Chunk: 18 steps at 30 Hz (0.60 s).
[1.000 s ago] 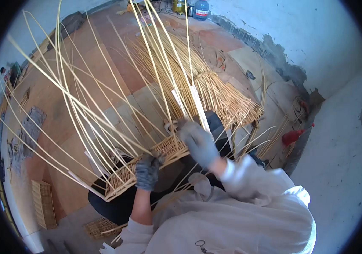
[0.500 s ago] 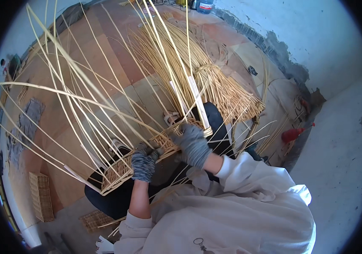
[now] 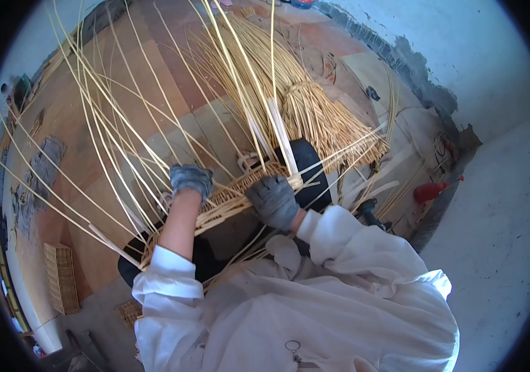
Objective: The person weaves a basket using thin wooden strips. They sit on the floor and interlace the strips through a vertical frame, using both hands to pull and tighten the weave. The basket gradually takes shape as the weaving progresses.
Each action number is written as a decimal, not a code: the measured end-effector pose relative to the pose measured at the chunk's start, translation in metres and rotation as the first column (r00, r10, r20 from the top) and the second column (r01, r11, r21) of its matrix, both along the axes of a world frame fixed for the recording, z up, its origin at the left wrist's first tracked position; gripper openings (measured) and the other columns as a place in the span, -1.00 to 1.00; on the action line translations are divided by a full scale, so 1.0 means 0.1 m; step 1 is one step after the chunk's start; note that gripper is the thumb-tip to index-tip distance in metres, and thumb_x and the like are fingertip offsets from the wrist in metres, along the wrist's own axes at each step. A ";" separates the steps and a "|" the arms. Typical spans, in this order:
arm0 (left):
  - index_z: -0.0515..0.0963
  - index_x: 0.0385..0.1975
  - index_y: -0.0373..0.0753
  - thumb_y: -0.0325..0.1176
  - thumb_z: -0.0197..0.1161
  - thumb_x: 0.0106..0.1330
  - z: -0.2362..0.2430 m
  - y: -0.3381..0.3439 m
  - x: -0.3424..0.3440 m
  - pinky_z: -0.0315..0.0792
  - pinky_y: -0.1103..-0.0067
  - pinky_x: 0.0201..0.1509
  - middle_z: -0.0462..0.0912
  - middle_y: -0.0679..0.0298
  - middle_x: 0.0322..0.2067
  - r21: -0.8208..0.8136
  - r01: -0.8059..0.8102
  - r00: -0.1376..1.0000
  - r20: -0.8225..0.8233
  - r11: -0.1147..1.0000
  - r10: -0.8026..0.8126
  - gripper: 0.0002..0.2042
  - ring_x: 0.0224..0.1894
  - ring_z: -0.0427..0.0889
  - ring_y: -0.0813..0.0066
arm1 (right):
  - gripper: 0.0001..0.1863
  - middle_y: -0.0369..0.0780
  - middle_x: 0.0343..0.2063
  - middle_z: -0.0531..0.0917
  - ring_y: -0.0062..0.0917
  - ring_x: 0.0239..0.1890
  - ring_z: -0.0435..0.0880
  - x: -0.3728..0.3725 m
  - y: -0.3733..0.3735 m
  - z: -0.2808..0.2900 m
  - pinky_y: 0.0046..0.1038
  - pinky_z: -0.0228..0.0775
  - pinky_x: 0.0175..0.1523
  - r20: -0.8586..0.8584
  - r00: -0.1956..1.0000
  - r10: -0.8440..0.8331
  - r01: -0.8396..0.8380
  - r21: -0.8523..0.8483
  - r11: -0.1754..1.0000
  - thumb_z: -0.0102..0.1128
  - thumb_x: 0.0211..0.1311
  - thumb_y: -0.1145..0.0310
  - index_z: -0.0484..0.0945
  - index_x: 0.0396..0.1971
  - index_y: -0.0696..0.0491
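Note:
A half-woven willow basket (image 3: pixel 228 203) lies across my lap, with long pale rods rising from it and white strips (image 3: pixel 282 133) standing at its right end. My left hand (image 3: pixel 191 181), in a grey knit glove, is closed on pale rods above the left-middle of the basket; its fingertips are partly hidden. My right hand (image 3: pixel 271 202), also gloved, is closed over the basket's near woven edge, right of the middle, its thumb and underside hidden. Loose rod ends stick out to the right of it.
A large bundle of willow rods (image 3: pixel 314 111) lies beyond the basket. A woven basket (image 3: pixel 60 276) rests at the left. A red bottle (image 3: pixel 429 191) and a dark tool (image 3: pixel 373 214) lie at the right, near the whitewashed wall (image 3: pixel 488 223). A grey cloth (image 3: pixel 39 173) lies on the floor.
My left hand has moved up and away from me, off the near edge into the rods. My right hand has settled slightly lower on the basket edge. More rods now angle out to the right.

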<state>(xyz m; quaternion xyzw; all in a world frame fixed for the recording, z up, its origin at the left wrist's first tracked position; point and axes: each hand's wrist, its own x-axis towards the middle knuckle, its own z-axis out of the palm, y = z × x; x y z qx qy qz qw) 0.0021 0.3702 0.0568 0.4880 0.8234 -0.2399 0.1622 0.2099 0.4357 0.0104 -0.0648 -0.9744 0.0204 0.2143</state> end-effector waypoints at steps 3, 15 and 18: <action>0.48 -0.02 -0.12 -0.11 -0.11 0.33 -0.04 -0.30 0.16 0.28 0.35 0.08 0.44 0.17 0.06 0.299 0.129 0.992 -0.038 0.945 -0.123 -0.64 -0.01 0.51 0.25 | -0.61 -0.25 -0.37 0.54 -0.32 -0.28 0.48 -0.06 0.01 0.03 -0.27 0.29 -0.18 -0.006 1.000 0.028 -0.029 -0.168 0.985 0.31 -0.25 0.14 0.56 -0.36 0.02; 0.53 -0.12 -0.26 -0.28 0.32 0.07 -0.67 -2.91 1.20 0.50 0.44 -0.12 0.61 0.06 -0.27 0.488 -0.572 0.665 0.746 0.659 0.024 -0.64 -0.22 0.61 0.15 | -0.87 -0.22 -0.48 0.62 -0.28 -0.43 0.60 1.19 0.27 -0.04 -0.34 0.42 -0.34 0.011 0.986 0.166 -0.140 -0.483 0.864 0.08 0.03 0.27 0.57 -0.46 -0.04; 0.58 -0.23 -0.26 -0.33 0.28 0.10 -0.66 -2.89 1.24 0.52 0.45 -0.17 0.64 0.11 -0.33 0.530 -0.506 0.719 0.695 0.681 -0.008 -0.75 -0.31 0.63 0.19 | -0.84 -0.24 -0.42 0.61 -0.31 -0.33 0.59 1.33 0.37 0.26 -0.31 0.40 -0.21 0.095 0.990 0.108 -0.061 -0.403 0.913 0.10 0.02 0.31 0.57 -0.38 -0.02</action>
